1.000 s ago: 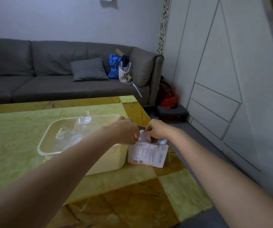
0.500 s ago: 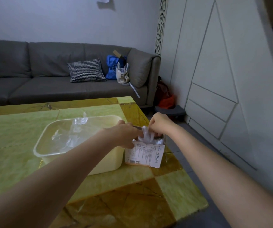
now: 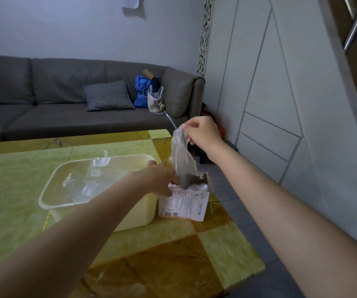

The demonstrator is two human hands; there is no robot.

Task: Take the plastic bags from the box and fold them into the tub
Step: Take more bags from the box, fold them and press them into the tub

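Centre frame: our right hand (image 3: 202, 131) pinches a clear plastic bag (image 3: 182, 160) above the box (image 3: 184, 202); our left hand (image 3: 159, 179) grips the box top. Tub (image 3: 100, 211) left of it, on the counter (image 3: 227, 250).

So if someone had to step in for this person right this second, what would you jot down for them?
Right hand: pinches the top of a plastic bag, raised above the box, its lower end at the box's opening.
Left hand: rests on the box top, steadying it; grip unclear.
Box stands on the table, right beside the tub.
Done: some clear plastic already lies in the tub.
Left: free this bag, fold it into the tub, repeat; more plastic shows in the box.
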